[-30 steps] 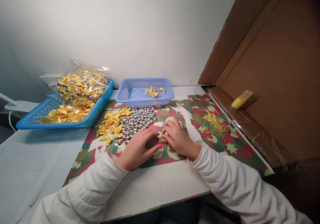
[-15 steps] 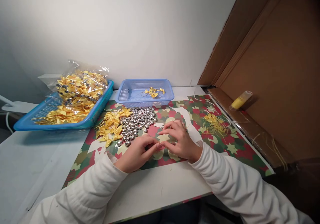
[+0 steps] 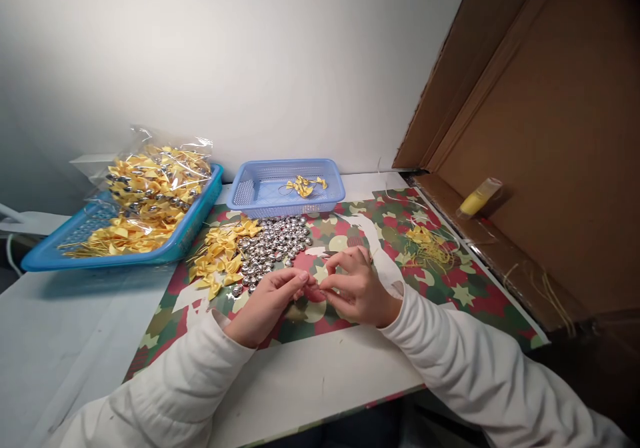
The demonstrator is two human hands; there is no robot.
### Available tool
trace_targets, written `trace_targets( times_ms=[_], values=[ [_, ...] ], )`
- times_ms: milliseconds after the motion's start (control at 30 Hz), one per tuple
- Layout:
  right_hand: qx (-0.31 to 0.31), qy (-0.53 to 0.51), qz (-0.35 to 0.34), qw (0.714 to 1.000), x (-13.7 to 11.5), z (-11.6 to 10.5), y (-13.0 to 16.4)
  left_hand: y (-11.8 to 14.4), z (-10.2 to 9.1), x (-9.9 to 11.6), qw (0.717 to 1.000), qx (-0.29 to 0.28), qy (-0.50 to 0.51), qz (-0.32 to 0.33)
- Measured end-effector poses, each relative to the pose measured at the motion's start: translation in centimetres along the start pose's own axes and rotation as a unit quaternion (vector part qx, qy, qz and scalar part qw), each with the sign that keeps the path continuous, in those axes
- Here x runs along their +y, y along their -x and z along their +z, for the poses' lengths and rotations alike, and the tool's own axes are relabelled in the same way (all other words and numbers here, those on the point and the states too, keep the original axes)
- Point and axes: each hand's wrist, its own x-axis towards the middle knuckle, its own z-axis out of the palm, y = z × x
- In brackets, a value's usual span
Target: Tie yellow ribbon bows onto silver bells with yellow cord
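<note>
My left hand [image 3: 273,299] and my right hand [image 3: 359,288] meet at the fingertips over the camouflage-patterned mat [image 3: 463,295]. Thumb and forefinger are pinched on each side, and whatever lies between them is too small to make out. A thin yellowish strand seems to stick out behind my right hand. Just beyond my left hand lies a heap of silver jingle bells [image 3: 277,243]. Beside the bells, to the left, is a pile of yellow ribbon bows [image 3: 220,251] with thin cords.
At the left, a blue basket [image 3: 187,241] holds more bows and a clear bag [image 3: 160,171] of bows with bells. A lighter blue basket [image 3: 240,209] with a few bows stands at the back. Yellow cords [image 3: 430,251] lie at right, near a yellow-filled tube [image 3: 479,198] on the cardboard ledge.
My left hand has turned, its thumb now lying on top of the pinch. My right fingers have drawn in closer together. The view has shifted slightly.
</note>
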Motion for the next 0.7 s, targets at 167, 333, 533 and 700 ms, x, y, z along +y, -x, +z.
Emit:
trace_targets(
  times_ms=[167, 333, 533, 700],
  values=[
    [0.03, 0.018, -0.02, 0.999, 0.1, -0.1, 0.0, 0.4, 0.5, 0.3, 0.998, -0.018, 0.046, -0.046],
    [0.009, 0.02, -0.008, 1.0, 0.0, -0.2, 0.1, 0.4, 0.2, 0.7, 0.996, 0.021, 0.073, -0.044],
    [0.022, 0.029, 0.005, 0.999, -0.1, -0.1, 0.4, 0.7, 0.3, 1.3, 0.999, 0.016, -0.039, -0.025],
    [-0.013, 0.057, 0.024, 0.998, 0.0, 0.2, 0.4, 0.7, 0.7, 1.6, 0.992, -0.018, -0.126, -0.027]
  ],
)
